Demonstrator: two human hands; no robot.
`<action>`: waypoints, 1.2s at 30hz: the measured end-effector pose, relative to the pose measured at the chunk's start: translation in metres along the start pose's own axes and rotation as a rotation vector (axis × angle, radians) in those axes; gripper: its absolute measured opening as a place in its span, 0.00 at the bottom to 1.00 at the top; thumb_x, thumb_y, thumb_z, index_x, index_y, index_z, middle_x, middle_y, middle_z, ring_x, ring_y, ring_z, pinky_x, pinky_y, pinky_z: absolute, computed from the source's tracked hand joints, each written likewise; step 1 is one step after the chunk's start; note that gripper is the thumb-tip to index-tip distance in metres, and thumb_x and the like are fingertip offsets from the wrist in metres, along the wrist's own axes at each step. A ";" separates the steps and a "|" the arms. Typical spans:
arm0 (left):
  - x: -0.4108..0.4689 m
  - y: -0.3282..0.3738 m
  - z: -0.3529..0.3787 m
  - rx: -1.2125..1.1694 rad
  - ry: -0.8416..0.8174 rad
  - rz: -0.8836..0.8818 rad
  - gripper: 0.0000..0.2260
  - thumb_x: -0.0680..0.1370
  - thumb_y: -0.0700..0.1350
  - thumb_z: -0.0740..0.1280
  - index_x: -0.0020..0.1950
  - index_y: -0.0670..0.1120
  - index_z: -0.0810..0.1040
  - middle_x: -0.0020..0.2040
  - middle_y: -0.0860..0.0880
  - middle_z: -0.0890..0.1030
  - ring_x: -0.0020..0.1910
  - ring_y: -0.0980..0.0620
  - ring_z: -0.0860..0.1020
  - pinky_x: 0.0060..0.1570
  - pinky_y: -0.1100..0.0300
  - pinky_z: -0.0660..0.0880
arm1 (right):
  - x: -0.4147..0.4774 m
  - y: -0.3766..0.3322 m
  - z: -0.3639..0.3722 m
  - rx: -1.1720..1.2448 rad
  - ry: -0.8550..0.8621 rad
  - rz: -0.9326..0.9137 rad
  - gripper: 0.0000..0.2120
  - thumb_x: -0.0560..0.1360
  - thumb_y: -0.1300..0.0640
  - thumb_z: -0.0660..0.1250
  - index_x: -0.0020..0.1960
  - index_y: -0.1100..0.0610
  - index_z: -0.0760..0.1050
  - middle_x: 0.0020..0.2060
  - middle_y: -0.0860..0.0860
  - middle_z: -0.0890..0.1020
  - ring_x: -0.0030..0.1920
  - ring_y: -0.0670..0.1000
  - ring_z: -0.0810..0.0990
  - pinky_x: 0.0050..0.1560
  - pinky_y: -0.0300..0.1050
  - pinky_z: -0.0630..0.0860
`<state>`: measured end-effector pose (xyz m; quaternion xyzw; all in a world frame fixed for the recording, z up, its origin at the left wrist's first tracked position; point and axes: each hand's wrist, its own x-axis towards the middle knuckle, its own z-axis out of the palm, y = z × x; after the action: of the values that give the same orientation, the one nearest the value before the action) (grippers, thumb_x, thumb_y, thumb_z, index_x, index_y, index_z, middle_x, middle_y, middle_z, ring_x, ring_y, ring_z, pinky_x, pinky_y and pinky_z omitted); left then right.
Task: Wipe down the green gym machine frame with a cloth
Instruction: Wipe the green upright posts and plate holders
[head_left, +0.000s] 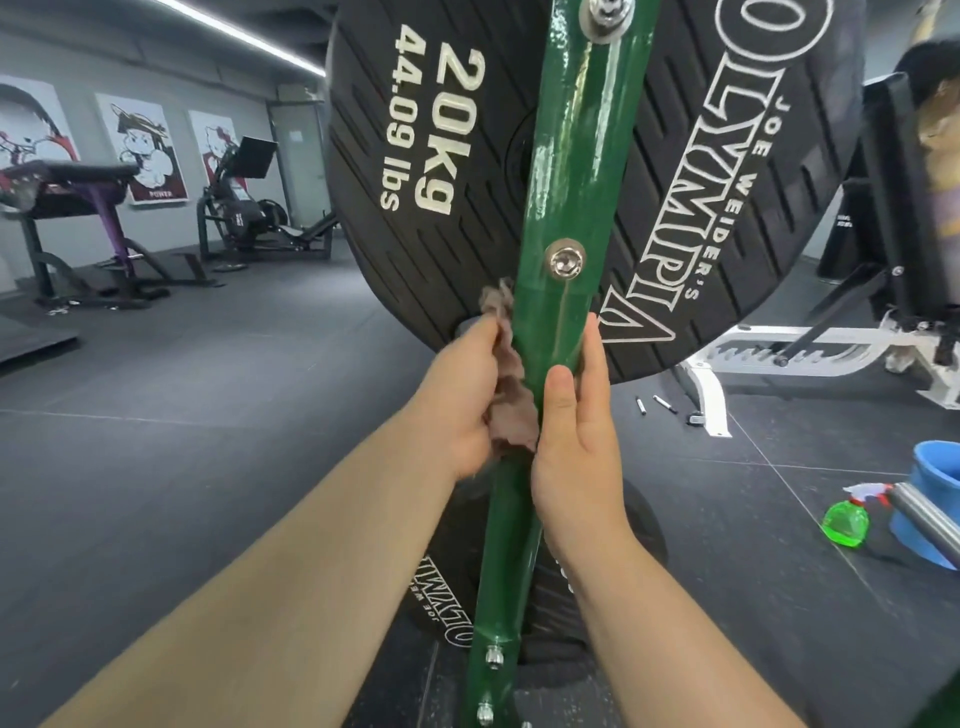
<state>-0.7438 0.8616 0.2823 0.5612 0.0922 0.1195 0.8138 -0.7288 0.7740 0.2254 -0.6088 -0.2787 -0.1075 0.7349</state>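
Cloth (511, 395), a crumpled brownish rag, sits bunched in the closed fingers of the left hand (467, 400) and is pressed against the left edge of the green frame bar (563, 208), which runs nearly upright through the middle of the view, leaning slightly right toward its top, in front of a black 20 kg weight plate (415, 156). The right hand (574, 447) holds no cloth; it lies mostly open against the bar's right side, thumb on the front face and fingers reaching behind, level with the left hand. Since the bar's long axis runs up and down between both hands, the next stroke probably has to slide the left hand along that edge, toward the bolt (565, 259) just above or the lower bolts (493, 659) below.
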 end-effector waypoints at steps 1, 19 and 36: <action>0.000 0.021 0.009 -0.013 -0.019 0.079 0.21 0.83 0.52 0.59 0.34 0.48 0.81 0.33 0.50 0.81 0.29 0.53 0.79 0.28 0.64 0.74 | -0.001 -0.001 0.000 0.008 -0.005 0.005 0.23 0.84 0.49 0.53 0.77 0.35 0.55 0.62 0.22 0.70 0.65 0.31 0.70 0.67 0.38 0.68; -0.046 -0.025 0.012 -0.007 0.018 0.353 0.23 0.79 0.30 0.56 0.66 0.51 0.76 0.57 0.48 0.84 0.55 0.52 0.83 0.51 0.57 0.80 | -0.028 -0.023 -0.028 0.177 0.084 0.283 0.10 0.81 0.54 0.63 0.57 0.51 0.82 0.48 0.48 0.86 0.49 0.45 0.84 0.51 0.43 0.79; -0.039 -0.046 -0.024 0.612 0.247 0.526 0.22 0.70 0.41 0.77 0.61 0.57 0.78 0.59 0.51 0.81 0.57 0.55 0.81 0.54 0.61 0.78 | -0.017 -0.022 -0.023 0.124 0.156 0.001 0.12 0.78 0.55 0.70 0.61 0.52 0.81 0.57 0.45 0.83 0.59 0.43 0.80 0.59 0.44 0.78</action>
<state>-0.7832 0.8559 0.2310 0.7630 0.0740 0.3566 0.5340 -0.7470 0.7435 0.2326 -0.5522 -0.2265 -0.1366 0.7906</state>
